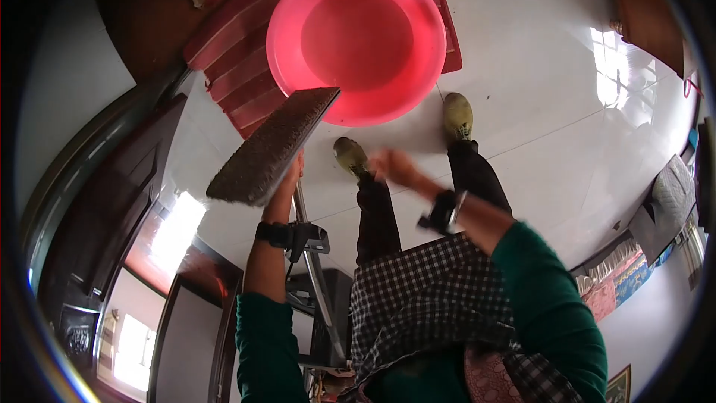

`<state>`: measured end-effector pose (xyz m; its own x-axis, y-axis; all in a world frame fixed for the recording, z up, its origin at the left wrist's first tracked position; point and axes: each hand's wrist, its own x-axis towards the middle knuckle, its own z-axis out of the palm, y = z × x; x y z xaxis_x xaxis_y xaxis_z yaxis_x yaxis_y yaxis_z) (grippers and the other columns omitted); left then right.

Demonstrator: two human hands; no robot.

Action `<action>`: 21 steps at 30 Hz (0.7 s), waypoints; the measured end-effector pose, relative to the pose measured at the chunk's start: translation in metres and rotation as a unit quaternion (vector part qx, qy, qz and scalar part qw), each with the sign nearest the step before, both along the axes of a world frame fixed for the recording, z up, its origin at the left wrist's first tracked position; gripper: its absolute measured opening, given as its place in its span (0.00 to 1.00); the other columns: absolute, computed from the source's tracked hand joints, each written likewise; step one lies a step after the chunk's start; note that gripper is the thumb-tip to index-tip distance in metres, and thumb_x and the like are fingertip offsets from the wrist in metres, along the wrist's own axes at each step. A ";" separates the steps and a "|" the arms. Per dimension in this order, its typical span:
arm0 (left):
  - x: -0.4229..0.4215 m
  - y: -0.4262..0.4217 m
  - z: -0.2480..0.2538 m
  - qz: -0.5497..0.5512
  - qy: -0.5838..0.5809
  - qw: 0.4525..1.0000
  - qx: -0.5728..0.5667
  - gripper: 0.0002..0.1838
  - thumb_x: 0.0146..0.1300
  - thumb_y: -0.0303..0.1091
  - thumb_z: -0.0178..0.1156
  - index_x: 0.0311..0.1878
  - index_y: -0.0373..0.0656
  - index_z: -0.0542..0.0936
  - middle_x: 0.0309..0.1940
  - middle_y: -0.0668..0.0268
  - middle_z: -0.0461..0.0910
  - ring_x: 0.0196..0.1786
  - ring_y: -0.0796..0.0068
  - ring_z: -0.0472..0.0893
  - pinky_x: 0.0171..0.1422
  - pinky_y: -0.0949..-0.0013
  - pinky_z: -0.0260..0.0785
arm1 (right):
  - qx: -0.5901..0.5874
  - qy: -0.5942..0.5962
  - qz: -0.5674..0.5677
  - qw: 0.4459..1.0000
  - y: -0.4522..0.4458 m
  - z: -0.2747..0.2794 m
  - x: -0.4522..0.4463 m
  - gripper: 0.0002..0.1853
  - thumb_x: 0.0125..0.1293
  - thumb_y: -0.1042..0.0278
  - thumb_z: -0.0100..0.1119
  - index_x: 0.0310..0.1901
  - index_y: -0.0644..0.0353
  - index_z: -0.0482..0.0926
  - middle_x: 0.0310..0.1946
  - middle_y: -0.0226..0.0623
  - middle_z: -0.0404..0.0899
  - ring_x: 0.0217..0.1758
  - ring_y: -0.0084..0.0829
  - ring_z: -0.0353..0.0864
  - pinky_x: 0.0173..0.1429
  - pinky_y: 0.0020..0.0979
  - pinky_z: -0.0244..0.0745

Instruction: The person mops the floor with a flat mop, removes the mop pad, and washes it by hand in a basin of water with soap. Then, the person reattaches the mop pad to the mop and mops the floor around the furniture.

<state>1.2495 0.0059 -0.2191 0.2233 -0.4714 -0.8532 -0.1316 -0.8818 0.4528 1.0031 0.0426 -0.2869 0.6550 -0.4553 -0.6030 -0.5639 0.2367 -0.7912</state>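
Observation:
A broom [276,145] is tilted up at the left, its wide dark bristle head facing me. My left hand [297,166] is closed around it just behind the head, mostly hidden by it. A metal pole [312,269] runs from below that hand toward my body; I cannot tell whether it belongs to the broom. My right hand [395,167] is above the floor between my shoes, apart from the broom. It is blurred, with the fingers curled in; whether they hold something small does not show. Beyond the broom stands a large pink basin [356,101].
The basin rests on a red slatted wooden piece [239,78]. My shoes [458,116] stand on the pale tiled floor [537,127]. A dark door [104,231] is at the left. Cloths [626,276] hang at the right. A grey object [335,310] stands beside my left leg.

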 end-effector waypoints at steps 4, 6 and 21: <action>0.006 0.030 -0.013 -0.279 -0.343 0.876 -0.194 0.23 0.64 0.47 0.46 0.16 0.46 0.65 0.10 0.71 0.62 0.13 0.75 0.64 0.19 0.69 0.60 | -0.253 0.194 -0.121 0.940 -0.143 -0.079 -0.030 0.07 0.61 0.68 0.43 0.30 0.60 0.71 0.25 0.41 0.72 0.29 0.43 0.75 0.28 0.40 0.68; 0.014 0.035 -0.011 -0.230 -0.244 0.932 -0.139 0.23 0.64 0.47 0.46 0.16 0.45 0.65 0.10 0.71 0.62 0.13 0.75 0.65 0.19 0.69 0.60 | -0.328 0.278 -0.073 0.900 -0.190 -0.125 -0.038 0.11 0.60 0.64 0.43 0.28 0.60 0.73 0.22 0.45 0.75 0.27 0.47 0.76 0.30 0.44 0.70; 0.028 0.052 0.045 -0.009 -0.069 0.997 -0.023 0.21 0.64 0.47 0.46 0.19 0.45 0.66 0.11 0.71 0.62 0.14 0.75 0.65 0.19 0.69 0.60 | 0.179 0.168 -0.385 0.890 -0.073 0.024 -0.073 0.12 0.63 0.60 0.47 0.37 0.59 0.74 0.23 0.30 0.75 0.23 0.21 0.76 0.21 0.22 0.68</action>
<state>1.2774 0.0574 -0.1742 0.3282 -0.5142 -0.7924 -0.2107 -0.8576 0.4692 0.9305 -0.0305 -0.2633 -0.0126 -0.4309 -0.9023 -0.3158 0.8579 -0.4053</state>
